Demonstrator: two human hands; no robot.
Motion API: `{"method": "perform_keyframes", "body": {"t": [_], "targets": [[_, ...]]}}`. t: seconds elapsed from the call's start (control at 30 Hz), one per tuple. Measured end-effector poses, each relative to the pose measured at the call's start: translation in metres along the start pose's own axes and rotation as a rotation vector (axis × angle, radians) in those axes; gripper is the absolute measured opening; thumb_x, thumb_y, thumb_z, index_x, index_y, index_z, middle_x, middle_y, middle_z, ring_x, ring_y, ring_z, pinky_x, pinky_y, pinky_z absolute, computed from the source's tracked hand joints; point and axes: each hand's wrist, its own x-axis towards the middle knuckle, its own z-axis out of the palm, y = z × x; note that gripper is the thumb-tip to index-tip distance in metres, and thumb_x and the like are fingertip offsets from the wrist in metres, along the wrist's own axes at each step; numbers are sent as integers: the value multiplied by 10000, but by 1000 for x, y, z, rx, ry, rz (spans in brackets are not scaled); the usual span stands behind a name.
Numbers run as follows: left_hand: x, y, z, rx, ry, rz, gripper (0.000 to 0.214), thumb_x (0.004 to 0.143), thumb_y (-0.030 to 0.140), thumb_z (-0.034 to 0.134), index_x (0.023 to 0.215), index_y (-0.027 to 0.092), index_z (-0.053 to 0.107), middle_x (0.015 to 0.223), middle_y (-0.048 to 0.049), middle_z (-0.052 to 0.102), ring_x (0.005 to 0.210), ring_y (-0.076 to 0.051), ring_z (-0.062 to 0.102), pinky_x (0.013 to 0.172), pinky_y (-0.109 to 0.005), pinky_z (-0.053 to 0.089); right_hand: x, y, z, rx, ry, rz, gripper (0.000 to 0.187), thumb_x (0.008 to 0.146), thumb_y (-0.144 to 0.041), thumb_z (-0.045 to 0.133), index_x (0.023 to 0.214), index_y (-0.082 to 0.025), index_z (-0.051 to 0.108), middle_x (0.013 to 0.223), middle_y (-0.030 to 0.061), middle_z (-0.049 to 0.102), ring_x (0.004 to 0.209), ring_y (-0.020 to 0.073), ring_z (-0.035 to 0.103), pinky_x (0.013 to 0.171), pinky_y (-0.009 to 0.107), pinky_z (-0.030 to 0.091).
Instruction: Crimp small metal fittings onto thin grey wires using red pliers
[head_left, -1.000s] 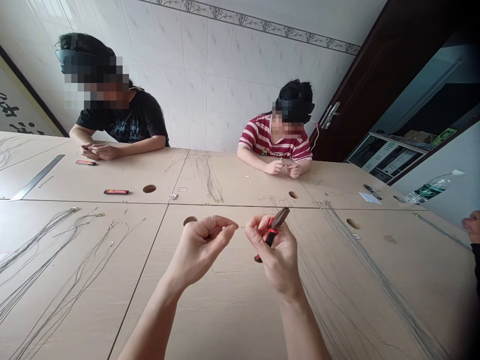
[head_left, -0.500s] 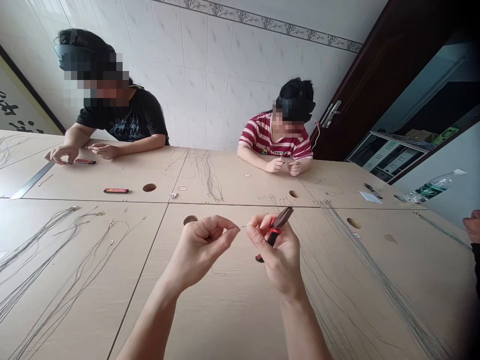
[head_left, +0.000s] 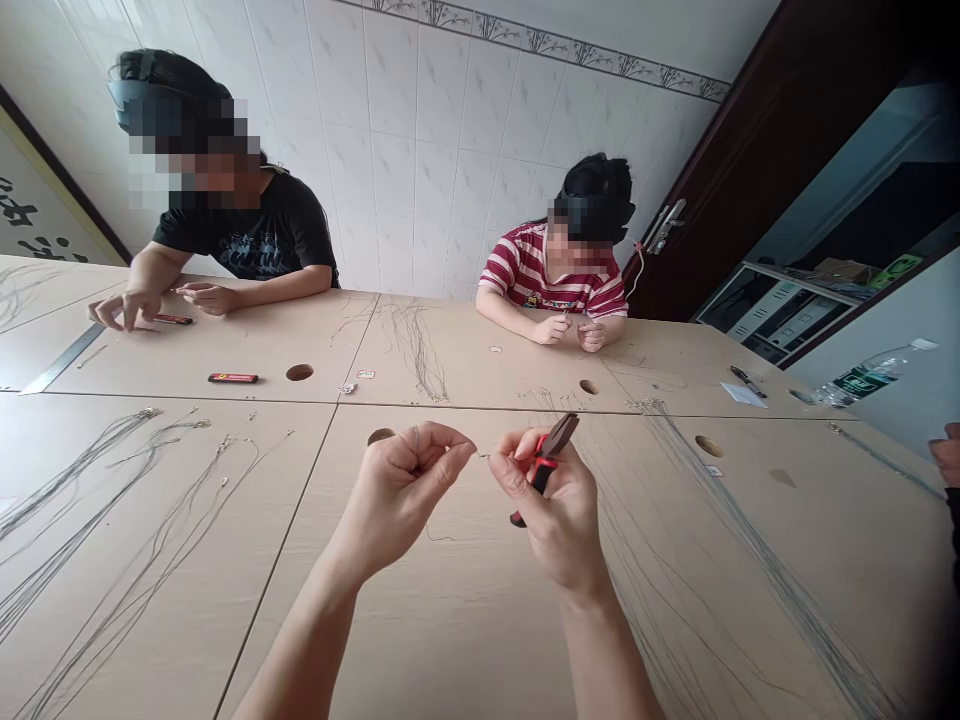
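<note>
In the head view, my left hand (head_left: 405,490) is closed in a pinch on a thin cord (head_left: 482,455). A short stretch of it shows in the small gap between my two hands, and a loose strand (head_left: 442,538) hangs below the left one. Pliers (head_left: 559,438) with red and black handles are held in my right hand (head_left: 559,525), jaws pointing up and away. The thumb and index finger of that hand also pinch near the cord's other end. Any small part between those fingertips is too tiny to make out.
Bundles of thin cords lie on the table at left (head_left: 90,470) and right (head_left: 757,530). Two co-workers (head_left: 247,225) sit opposite, hands on the table. Round holes (head_left: 299,373) pierce the tabletop. A red box cutter-like item (head_left: 233,378) and a water bottle (head_left: 870,375) lie farther off.
My left fingertips have shifted slightly left, and a little more cord shows between my hands. The pliers' jaws have tipped slightly left. The far-left co-worker's hand has moved a little.
</note>
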Motion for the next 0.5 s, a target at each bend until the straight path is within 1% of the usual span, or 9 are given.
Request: {"method": "perform_keyframes", "body": {"t": [0.1, 0.27, 0.4, 0.5], "targets": [[0, 1, 1, 3, 1, -3, 266, 915, 414, 590, 822, 176, 665, 581, 20, 470, 512, -90, 287, 442, -231, 219, 0, 1, 0, 1, -5, 4, 237, 848, -316, 684, 772, -224, 480, 818, -2, 611, 639, 115, 493, 521, 246, 408], [-2, 5, 4, -41, -7, 11, 228, 904, 370, 605, 788, 177, 638, 536, 50, 378, 497, -85, 260, 435, -229, 204, 1, 0, 1, -2, 38, -7, 245, 845, -326, 690, 771, -226, 479, 815, -4, 610, 620, 112, 487, 508, 247, 405], [-3, 8, 5, -54, -52, 9, 207, 899, 338, 601, 775, 174, 627, 533, 64, 328, 487, -78, 233, 426, -225, 189, 1, -1, 2, -13, 73, -18, 262, 837, -345, 695, 764, -227, 473, 807, -4, 613, 616, 116, 492, 500, 249, 404], [-2, 7, 5, -39, -87, 0, 201, 895, 330, 593, 775, 175, 636, 534, 72, 291, 486, -77, 221, 423, -220, 187, 1, -2, 1, 14, 65, -14, 266, 843, -349, 690, 756, -225, 470, 810, -3, 616, 620, 116, 495, 501, 246, 398]]}}
